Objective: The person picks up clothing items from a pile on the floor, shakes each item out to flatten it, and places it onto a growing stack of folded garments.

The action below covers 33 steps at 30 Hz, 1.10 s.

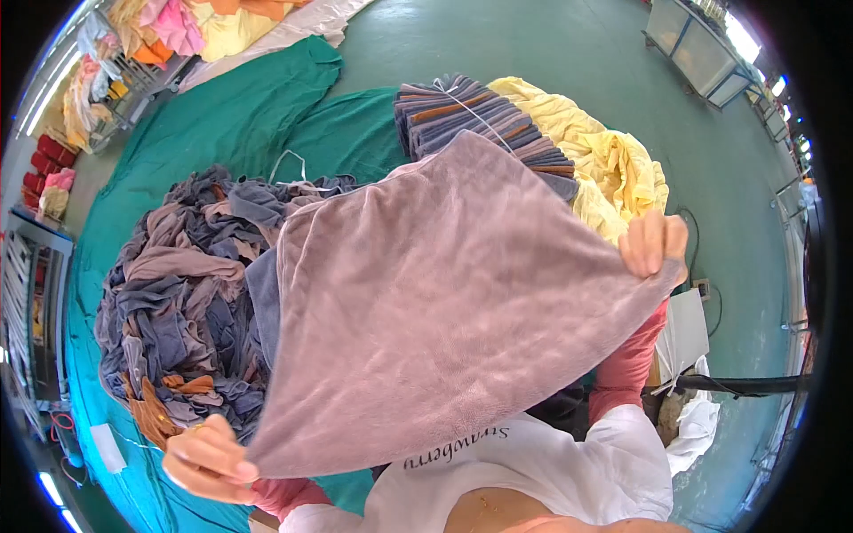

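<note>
Hands pinch opposite corners of the mauve towel (426, 311), left hand (209, 462) low and near, right hand (653, 242) higher, stretched diagonally between.

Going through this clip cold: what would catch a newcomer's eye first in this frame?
First, the large mauve plush towel spread across the middle, pinched at one corner by the left hand at lower left and at another by the right hand at right. Next, the tangled heap of grey, mauve and orange cloths on the green sheet to the left, then the neat stack of striped folded cloths beside the crumpled yellow fabric behind.
</note>
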Available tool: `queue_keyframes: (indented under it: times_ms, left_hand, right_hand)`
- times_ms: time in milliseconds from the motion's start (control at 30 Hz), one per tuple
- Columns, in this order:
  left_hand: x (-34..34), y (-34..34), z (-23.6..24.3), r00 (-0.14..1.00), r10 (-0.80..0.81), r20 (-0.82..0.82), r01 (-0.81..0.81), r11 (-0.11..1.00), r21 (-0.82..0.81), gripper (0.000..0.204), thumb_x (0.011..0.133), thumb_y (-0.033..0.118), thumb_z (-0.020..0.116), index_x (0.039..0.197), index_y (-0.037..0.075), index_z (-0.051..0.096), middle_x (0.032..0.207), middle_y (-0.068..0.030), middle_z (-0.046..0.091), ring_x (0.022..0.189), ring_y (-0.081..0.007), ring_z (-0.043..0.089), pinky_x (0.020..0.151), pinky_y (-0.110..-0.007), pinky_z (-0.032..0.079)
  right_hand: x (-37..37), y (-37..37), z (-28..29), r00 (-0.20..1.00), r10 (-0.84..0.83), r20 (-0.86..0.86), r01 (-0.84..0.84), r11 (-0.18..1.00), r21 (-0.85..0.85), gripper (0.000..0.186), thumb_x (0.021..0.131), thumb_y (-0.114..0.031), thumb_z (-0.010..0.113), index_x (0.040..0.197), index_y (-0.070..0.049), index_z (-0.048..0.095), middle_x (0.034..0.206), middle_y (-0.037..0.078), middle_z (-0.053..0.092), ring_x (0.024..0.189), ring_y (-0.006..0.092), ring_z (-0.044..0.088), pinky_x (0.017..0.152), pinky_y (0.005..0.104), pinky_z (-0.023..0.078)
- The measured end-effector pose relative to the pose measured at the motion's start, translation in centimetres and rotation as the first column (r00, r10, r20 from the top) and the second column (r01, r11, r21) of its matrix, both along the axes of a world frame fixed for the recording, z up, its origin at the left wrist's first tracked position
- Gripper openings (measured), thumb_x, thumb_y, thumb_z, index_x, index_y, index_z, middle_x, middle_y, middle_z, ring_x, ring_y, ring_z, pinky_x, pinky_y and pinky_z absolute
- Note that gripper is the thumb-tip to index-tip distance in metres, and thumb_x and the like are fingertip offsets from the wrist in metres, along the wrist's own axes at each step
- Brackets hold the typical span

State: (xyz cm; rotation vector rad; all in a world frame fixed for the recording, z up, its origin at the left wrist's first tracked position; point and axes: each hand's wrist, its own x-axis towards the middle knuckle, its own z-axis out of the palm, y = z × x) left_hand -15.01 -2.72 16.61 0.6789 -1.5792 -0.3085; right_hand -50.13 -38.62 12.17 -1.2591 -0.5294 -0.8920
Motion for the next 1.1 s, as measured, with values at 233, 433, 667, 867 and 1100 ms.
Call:
queue_keyframes:
  times_ms: [233, 433, 667, 867, 1100]
  left_hand:
    - [2.3, -9.3, -0.2, 0.651, 0.748, 0.128, -0.759, 0.637, 0.137, 0.008, 0.075, -0.004, 0.061, 0.078, 0.003, 0.056, 0.088, -0.0115, 0.06, 0.079, -0.0188, 0.056, 0.07, -0.025, 0.044]
    - [2.2, -12.0, -2.7, 0.463, 0.353, 0.813, -0.884, 0.115, 0.453, 0.069, 0.083, 0.032, 0.06, 0.134, -0.002, 0.028, 0.081, -0.0127, 0.058, 0.07, -0.0196, 0.056, 0.063, -0.028, 0.044]
    - [2.9, -14.1, -0.1, 0.783, 0.531, 0.323, -0.619, 0.622, 0.479, 0.055, 0.079, 0.004, 0.051, 0.132, 0.0, 0.036, 0.135, -0.0109, 0.04, 0.125, -0.0203, 0.035, 0.104, -0.028, 0.022]
    - [3.0, -9.2, 3.3, 0.794, 0.461, 0.396, -0.599, 0.486, 0.637, 0.041, 0.077, 0.001, 0.055, 0.118, 0.002, 0.053, 0.123, -0.0097, 0.051, 0.116, -0.0178, 0.044, 0.097, -0.029, 0.032]
    - [-0.8, -10.4, 1.6, 0.215, 0.429, 0.877, -0.919, 0.392, 0.033, 0.043, 0.08, 0.027, 0.06, 0.117, 0.007, 0.053, 0.124, -0.0198, 0.046, 0.115, -0.0359, 0.042, 0.094, -0.042, 0.032]
  right_hand:
    - [6.9, -3.5, 0.2, 0.753, -0.306, -0.582, 0.512, 0.829, 0.227, 0.034, 0.087, -0.028, 0.055, 0.111, -0.004, 0.053, 0.097, 0.004, 0.057, 0.092, 0.0131, 0.055, 0.078, 0.0278, 0.044]
    - [7.5, -2.8, -2.2, 0.33, -0.093, -0.939, 0.469, 0.879, 0.078, 0.046, 0.088, -0.031, 0.053, 0.127, -0.009, 0.043, 0.102, -0.002, 0.054, 0.088, 0.0074, 0.052, 0.075, 0.0246, 0.044]
    - [9.8, -3.7, -0.5, 0.712, -0.229, -0.663, 0.528, 0.798, 0.292, 0.037, 0.081, -0.002, 0.058, 0.118, -0.005, 0.052, 0.082, -0.003, 0.051, 0.066, 0.0013, 0.046, 0.054, 0.0137, 0.039]
    - [7.7, 0.4, 2.5, 0.445, -0.411, -0.796, 0.402, 0.886, -0.233, 0.029, 0.083, -0.022, 0.057, 0.105, -0.004, 0.057, 0.078, -0.001, 0.047, 0.052, 0.0055, 0.042, 0.049, 0.0169, 0.036]
    - [9.1, 3.2, 1.7, 0.156, -0.948, -0.278, 0.245, 0.31, -0.919, 0.037, 0.082, -0.037, 0.059, 0.099, -0.004, 0.058, 0.097, 0.014, 0.048, 0.084, 0.0263, 0.054, 0.077, 0.0332, 0.043]
